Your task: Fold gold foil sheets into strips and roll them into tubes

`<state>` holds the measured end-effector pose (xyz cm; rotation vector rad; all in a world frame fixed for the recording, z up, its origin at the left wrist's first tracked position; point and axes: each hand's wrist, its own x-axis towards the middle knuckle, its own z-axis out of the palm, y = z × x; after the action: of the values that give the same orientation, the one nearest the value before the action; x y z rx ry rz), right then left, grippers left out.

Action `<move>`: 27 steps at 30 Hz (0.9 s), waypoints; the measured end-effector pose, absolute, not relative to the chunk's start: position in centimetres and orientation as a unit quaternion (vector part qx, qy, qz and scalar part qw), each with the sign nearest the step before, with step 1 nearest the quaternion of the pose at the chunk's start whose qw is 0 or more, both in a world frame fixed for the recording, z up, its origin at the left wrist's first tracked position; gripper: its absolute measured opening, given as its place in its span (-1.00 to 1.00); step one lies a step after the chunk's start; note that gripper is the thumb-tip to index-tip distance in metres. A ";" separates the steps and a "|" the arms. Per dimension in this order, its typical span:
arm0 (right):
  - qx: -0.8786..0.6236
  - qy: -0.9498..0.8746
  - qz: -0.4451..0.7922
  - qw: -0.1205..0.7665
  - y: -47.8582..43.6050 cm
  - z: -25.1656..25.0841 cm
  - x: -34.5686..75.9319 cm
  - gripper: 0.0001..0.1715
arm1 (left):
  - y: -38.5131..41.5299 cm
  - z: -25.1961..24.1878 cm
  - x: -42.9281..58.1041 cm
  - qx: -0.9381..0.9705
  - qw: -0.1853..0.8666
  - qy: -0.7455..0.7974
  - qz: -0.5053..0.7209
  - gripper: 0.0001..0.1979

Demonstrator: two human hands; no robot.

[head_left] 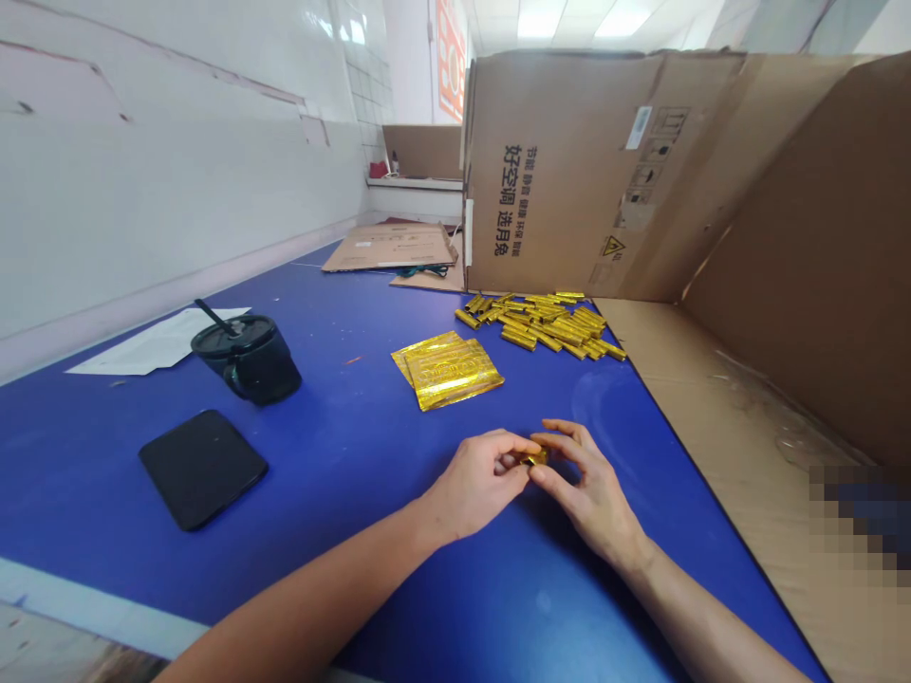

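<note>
Between the fingertips of both hands is a small folded piece of gold foil [533, 458], mostly covered by the fingers. My left hand [484, 474] is closed on its left side, fingers bent inward. From the right, my right hand [584, 484] pinches it between thumb and index finger, the other fingers loosely curved. Beyond the hands lie flat gold foil sheets [455, 372] with an embossed pattern, overlapping on the blue table [342, 569]. Farther back is a loose pile of narrow gold foil rolls [555, 324].
On the left stand a dark lidded mug [249, 360] with a straw and a black flat pad [203, 470]. White paper [157, 341] lies behind the mug. A large cardboard box [569, 180] walls off the back and right. Flattened cardboard [391, 247] lies at the far end.
</note>
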<state>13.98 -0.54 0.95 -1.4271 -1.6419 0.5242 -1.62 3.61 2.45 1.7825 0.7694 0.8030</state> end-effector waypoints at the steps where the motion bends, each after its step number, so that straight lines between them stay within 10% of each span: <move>1: -0.574 -0.652 0.234 0.436 -0.5 0.9 14.0 -0.64 | 3.5 2.5 -1.6 0.745 0.478 0.322 0.337 -0.74; 19: -0.541 -0.594 0.413 0.428 -0.3 1.3 13.8 -0.65 | 2.9 1.8 -1.4 0.815 0.326 0.322 0.354 -0.77; 27: -0.499 -0.592 0.457 0.438 0.1 1.4 13.9 -0.68 | 3.4 1.6 -1.4 0.723 0.488 0.363 0.327 -0.88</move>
<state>13.89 0.07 1.36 -1.2409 -1.4706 1.1358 -1.40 3.39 1.63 1.7577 0.8835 0.7940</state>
